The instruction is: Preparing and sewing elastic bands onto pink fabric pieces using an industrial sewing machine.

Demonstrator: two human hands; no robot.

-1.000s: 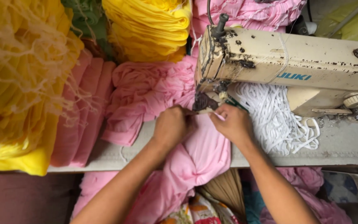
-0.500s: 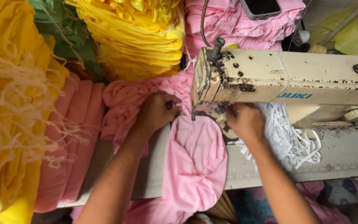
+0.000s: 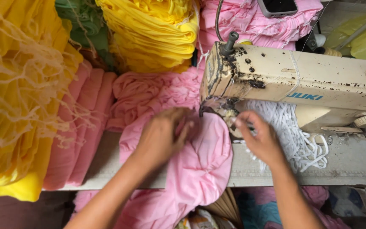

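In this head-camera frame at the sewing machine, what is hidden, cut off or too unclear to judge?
- Needle and presser foot: head view, hidden under the sewing machine head and behind the fingers.
- Right hand fingertips: motion-blurred; grip unclear.
- Left hand: fingers curl into the pink fabric; pinching or pressing, cannot tell.
- Phone: cut off by the top edge.
- Yellow fabric stack: cut off by the left edge.

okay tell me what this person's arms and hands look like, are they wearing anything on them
Both forearms are bare as far as the picture shows: no sleeves, cuffs or gloves. The left hand and right hand are bare too, with no watch, bracelet or ring that I can make out. The fingernails look short and unpainted, though they are too small to be sure.
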